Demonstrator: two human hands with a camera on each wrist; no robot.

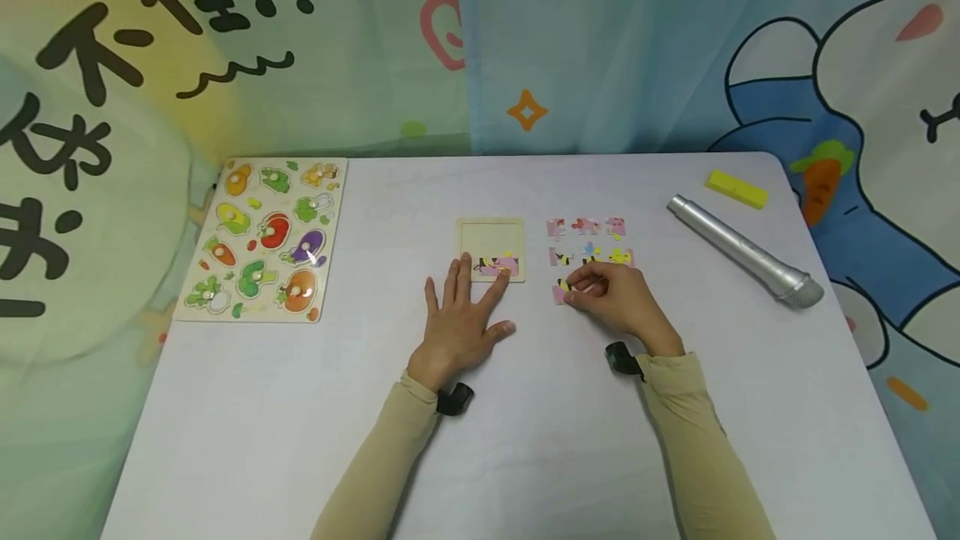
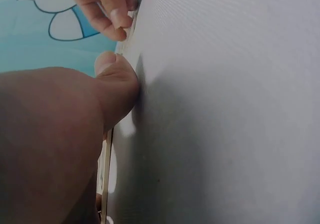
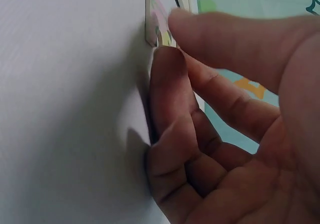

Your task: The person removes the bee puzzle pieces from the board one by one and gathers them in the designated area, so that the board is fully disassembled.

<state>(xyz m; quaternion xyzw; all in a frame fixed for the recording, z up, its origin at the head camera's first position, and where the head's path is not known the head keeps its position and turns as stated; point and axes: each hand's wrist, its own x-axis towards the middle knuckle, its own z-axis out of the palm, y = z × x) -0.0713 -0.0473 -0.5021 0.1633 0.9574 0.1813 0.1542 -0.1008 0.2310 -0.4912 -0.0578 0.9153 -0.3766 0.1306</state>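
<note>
My left hand (image 1: 457, 323) lies spread on the table, palm down. Its fingertips reach onto a small square wooden puzzle tray (image 1: 491, 232) and the joined pink-and-yellow pieces (image 1: 487, 267) along its bottom edge. In the left wrist view, the left thumb (image 2: 117, 83) shows close over the cloth. To the right, my right hand (image 1: 615, 298) has curled fingers, with thumb and fingertips pinching a pink-and-yellow puzzle piece (image 1: 559, 292). The right wrist view shows that piece (image 3: 153, 21) edge-on at the fingertips. Rows of loose puzzle pieces (image 1: 586, 226) lie just beyond this hand, which partly hides the lowest row.
A wooden vegetable knob puzzle board (image 1: 255, 265) lies at the table's left. On the right are a silver tube (image 1: 742, 248) with a rounded end and a yellow block (image 1: 737, 189). A printed curtain (image 1: 585, 48) hangs behind the white table (image 1: 525, 440).
</note>
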